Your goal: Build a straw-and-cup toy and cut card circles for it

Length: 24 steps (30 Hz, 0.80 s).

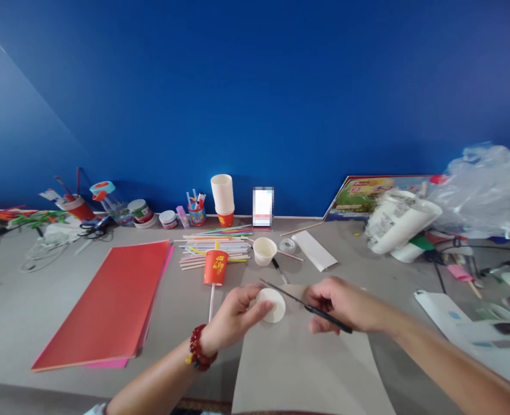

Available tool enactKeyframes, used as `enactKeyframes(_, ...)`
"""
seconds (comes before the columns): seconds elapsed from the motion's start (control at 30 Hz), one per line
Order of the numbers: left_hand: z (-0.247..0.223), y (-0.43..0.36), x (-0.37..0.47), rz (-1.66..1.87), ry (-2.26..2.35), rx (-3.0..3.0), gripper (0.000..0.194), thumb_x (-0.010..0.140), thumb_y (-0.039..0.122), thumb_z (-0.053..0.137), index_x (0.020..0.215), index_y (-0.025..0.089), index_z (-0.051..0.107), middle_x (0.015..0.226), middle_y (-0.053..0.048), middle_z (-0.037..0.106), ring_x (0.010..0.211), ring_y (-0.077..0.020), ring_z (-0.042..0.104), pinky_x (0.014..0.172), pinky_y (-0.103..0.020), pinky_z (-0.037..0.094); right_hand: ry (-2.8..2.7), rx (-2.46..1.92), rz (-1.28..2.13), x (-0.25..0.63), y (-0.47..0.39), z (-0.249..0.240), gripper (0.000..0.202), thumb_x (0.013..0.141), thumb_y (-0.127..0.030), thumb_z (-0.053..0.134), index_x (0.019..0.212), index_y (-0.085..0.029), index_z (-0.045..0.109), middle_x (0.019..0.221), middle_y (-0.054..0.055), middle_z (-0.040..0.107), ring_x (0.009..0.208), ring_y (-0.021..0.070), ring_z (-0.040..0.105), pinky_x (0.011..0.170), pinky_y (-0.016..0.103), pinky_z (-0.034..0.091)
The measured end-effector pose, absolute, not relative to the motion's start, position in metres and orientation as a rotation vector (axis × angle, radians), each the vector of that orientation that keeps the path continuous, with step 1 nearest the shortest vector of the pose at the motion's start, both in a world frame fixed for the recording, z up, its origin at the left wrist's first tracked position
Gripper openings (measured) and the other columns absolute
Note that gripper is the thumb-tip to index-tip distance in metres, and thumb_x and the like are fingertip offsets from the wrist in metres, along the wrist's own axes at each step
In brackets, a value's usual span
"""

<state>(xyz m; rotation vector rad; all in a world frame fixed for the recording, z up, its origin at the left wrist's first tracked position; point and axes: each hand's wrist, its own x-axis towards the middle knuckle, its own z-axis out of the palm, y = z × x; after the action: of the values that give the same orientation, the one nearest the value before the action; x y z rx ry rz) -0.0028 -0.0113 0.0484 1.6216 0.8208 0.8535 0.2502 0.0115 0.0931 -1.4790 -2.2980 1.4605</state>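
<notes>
My left hand (247,314) pinches a round white paper disc (276,310) by its left side, thumb on top. In my right hand (333,302) is a pair of black-handled scissors (319,313), its dark blades pointing left over the disc's upper edge. Whether the blades touch the disc I cannot tell. Beneath both hands lies a sheet of grey-beige paper (311,374). Just beyond the left hand, a red paper cup (216,268) has a white straw (212,302) below it. A white paper cup (265,252) stands beyond the disc.
Red paper sheets (108,305) lie at left. Several coloured straws (194,253) spread behind the red cup. Stacked paper cups (222,196) stand near the blue wall. A tape roll (287,245) and folded white paper (315,251) lie right of centre. Plastic bags (488,190) fill the far right.
</notes>
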Motion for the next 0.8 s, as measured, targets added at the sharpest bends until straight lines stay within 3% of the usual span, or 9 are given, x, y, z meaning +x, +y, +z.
enactKeyframes(0.23,0.035,-0.010,0.000,0.891,0.904,1.516,0.039,0.089,0.050,0.057,0.086,0.013,0.067,0.077,-0.002,0.061,0.071,-0.0143,0.050,0.066,-0.023,0.040,-2.159,-1.244,1.613,0.254,0.005,0.086,0.048,0.074,-0.062,0.068,0.068,-0.019,0.049,0.063,0.001,0.060,0.054,0.0113,0.049,0.050,0.022,0.038)
enactKeyframes(0.33,0.032,-0.009,0.001,0.906,0.910,1.544,0.038,0.089,0.050,0.058,0.086,0.014,0.067,0.081,-0.004,0.062,0.075,-0.0158,0.052,0.069,-0.024,0.042,-2.072,-1.161,1.304,0.261,0.003,0.091,0.046,0.074,-0.062,0.068,0.077,-0.018,0.057,0.073,0.005,0.064,0.062,0.0165,0.056,0.059,0.027,0.046)
enactKeyframes(0.4,0.032,-0.008,0.000,0.919,0.899,1.584,0.035,0.089,0.048,0.057,0.086,0.014,0.067,0.084,-0.005,0.063,0.078,-0.0166,0.054,0.072,-0.025,0.043,-2.023,-1.194,1.027,0.265,0.003,0.094,0.042,0.074,-0.057,0.071,0.092,-0.020,0.061,0.089,0.009,0.067,0.079,0.0236,0.062,0.074,0.033,0.050)
enactKeyframes(0.5,0.033,-0.007,0.000,0.945,0.867,1.627,0.031,0.090,0.043,0.058,0.085,0.014,0.067,0.086,-0.005,0.064,0.080,-0.0171,0.057,0.075,-0.026,0.044,-2.071,-1.268,0.860,0.266,0.006,0.092,0.039,0.078,-0.048,0.072,0.106,-0.024,0.058,0.108,0.010,0.066,0.102,0.0291,0.060,0.093,0.040,0.047)
enactKeyframes(0.63,0.035,-0.007,0.000,0.977,0.846,1.687,0.025,0.091,0.037,0.058,0.086,0.014,0.068,0.093,-0.009,0.066,0.086,-0.0193,0.060,0.078,-0.028,0.046,-2.037,-1.300,1.047,0.264,0.009,0.075,0.026,0.085,-0.042,0.066,0.097,-0.024,0.052,0.098,0.007,0.067,0.090,0.0231,0.066,0.088,0.037,0.050)
enactKeyframes(0.8,0.031,-0.010,0.005,1.006,0.916,1.800,0.019,0.090,0.031,0.058,0.085,0.015,0.068,0.090,-0.010,0.068,0.084,-0.0196,0.062,0.076,-0.028,0.047,-1.876,-1.201,1.314,0.260,0.007,0.056,0.034,0.082,-0.041,0.072,0.100,-0.023,0.050,0.102,0.007,0.066,0.094,0.0226,0.066,0.087,0.034,0.052)
